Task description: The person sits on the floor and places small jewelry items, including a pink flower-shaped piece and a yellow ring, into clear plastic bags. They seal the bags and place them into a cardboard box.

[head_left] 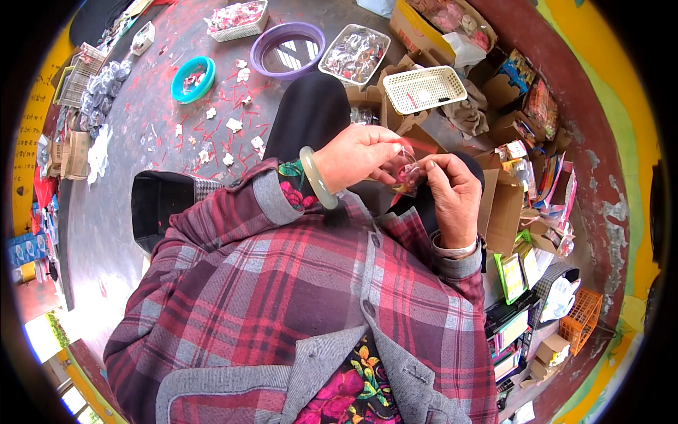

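clear plastic packet (406, 174), with reddish colour showing in it, is between the two hands, above the lap (307, 113) of the person. from left, one teal basin (177, 87) and one purple basin (286, 74) stand on the grey floor (159, 152), and then the left hand (359, 155), with a pale bangle (317, 178) on its wrist, pinches the packet's upper part. farther comes one cream basket (424, 85), the right hand (455, 198) grasping the packet's right side by its fingertips, and one open cardboard box (505, 215) near this hand.

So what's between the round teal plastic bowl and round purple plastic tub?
The head view shows small white lumps and thin red scraps on grey floor.
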`<state>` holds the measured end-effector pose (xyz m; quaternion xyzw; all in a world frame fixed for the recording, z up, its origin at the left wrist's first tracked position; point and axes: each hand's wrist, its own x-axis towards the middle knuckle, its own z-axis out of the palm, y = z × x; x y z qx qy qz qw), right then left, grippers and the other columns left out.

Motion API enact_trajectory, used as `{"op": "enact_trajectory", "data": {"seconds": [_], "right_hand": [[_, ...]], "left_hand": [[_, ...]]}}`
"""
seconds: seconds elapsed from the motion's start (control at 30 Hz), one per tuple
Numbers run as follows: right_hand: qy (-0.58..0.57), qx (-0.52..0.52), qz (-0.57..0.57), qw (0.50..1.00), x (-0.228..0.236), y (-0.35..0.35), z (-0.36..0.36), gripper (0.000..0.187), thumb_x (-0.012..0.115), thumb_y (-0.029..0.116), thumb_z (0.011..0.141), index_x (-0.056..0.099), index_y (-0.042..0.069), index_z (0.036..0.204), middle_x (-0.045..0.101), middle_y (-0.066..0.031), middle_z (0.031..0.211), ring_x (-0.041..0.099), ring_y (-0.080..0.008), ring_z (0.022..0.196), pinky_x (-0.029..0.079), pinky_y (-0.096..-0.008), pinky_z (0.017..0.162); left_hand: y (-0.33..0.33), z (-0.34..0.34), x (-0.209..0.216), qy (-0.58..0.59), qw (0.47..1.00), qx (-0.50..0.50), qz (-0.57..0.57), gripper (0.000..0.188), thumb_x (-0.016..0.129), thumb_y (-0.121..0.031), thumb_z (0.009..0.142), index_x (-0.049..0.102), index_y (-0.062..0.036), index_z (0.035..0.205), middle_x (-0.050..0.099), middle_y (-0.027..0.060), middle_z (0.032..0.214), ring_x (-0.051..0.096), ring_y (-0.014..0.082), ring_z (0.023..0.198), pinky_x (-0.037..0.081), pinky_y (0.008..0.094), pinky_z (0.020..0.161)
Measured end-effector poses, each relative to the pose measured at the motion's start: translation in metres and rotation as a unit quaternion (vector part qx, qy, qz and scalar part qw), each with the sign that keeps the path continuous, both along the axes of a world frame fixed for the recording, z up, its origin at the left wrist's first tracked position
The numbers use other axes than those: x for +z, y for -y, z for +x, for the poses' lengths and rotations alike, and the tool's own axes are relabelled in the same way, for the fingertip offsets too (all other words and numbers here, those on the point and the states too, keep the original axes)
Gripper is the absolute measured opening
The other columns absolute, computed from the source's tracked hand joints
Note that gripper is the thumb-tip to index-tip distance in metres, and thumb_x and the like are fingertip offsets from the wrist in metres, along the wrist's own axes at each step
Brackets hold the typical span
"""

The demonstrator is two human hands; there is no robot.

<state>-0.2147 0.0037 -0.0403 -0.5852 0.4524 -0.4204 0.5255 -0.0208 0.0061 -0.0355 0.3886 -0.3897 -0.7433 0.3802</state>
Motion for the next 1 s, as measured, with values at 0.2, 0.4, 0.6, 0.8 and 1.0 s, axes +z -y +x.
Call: {"op": "enact_trajectory", "data": {"seconds": [0.2, 0.4, 0.6, 0.8, 1.0], "right_hand": [[0.059, -0.02, -0.023, 0.998, 0.025, -0.006, 0.003, 0.008, 0.054, 0.003, 0.084, 0.059, -0.003, 0.084, 0.059, -0.0048, 0.077, 0.055, -0.0096, 0.07, 0.045, -0.0219, 0.064], [-0.017, -0.064, -0.177, 0.982, 0.033, -0.006, -0.006, 0.005, 0.056, 0.0, 0.08, 0.059, -0.004, 0.08, 0.06, -0.0096, 0.08, 0.057, -0.0154, 0.074, 0.045, -0.0245, 0.068], [-0.04, -0.073, -0.184, 0.979, 0.039, -0.003, -0.005, 0.007, 0.054, 0.001, 0.083, 0.06, -0.003, 0.083, 0.061, -0.007, 0.08, 0.056, -0.0101, 0.072, 0.044, -0.0223, 0.066], [0.021, -0.016, -0.09, 0.996, 0.048, 0.0, -0.002, 0.012, 0.05, 0.004, 0.088, 0.058, -0.005, 0.09, 0.062, -0.0079, 0.085, 0.058, -0.0097, 0.076, 0.046, -0.0223, 0.069], [0.228, -0.002, 0.118, 0.967, 0.019, 0.003, 0.0, 0.015, 0.047, 0.016, 0.092, 0.054, 0.002, 0.092, 0.065, -0.0128, 0.089, 0.064, -0.0164, 0.076, 0.047, -0.0219, 0.067]], "left_hand": [[0.001, 0.0, 0.007, 0.004, 0.999, 0.049, 0.016, 0.035, 0.045, -0.03, 0.093, 0.057, -0.0008, 0.108, 0.061, 0.0076, 0.102, 0.058, 0.0149, 0.094, 0.051, 0.0274, 0.07], [0.0, 0.006, 0.011, 0.031, 0.995, 0.093, -0.031, 0.04, 0.042, -0.036, 0.093, 0.059, -0.0017, 0.105, 0.061, 0.008, 0.103, 0.057, 0.0132, 0.095, 0.046, 0.0251, 0.071], [0.004, 0.008, 0.009, 0.042, 0.995, 0.088, -0.034, 0.038, 0.043, -0.033, 0.093, 0.06, -0.0013, 0.104, 0.062, 0.0088, 0.101, 0.057, 0.014, 0.096, 0.044, 0.0261, 0.076], [0.005, 0.004, 0.008, 0.03, 0.995, 0.092, -0.032, 0.038, 0.044, -0.033, 0.093, 0.06, 0.0003, 0.103, 0.062, 0.0098, 0.101, 0.058, 0.0162, 0.096, 0.045, 0.0287, 0.082], [0.004, 0.001, 0.003, -0.099, 0.994, 0.041, 0.028, 0.044, 0.048, -0.038, 0.091, 0.056, 0.0017, 0.108, 0.06, 0.0108, 0.103, 0.057, 0.018, 0.097, 0.043, 0.0321, 0.09]]}}
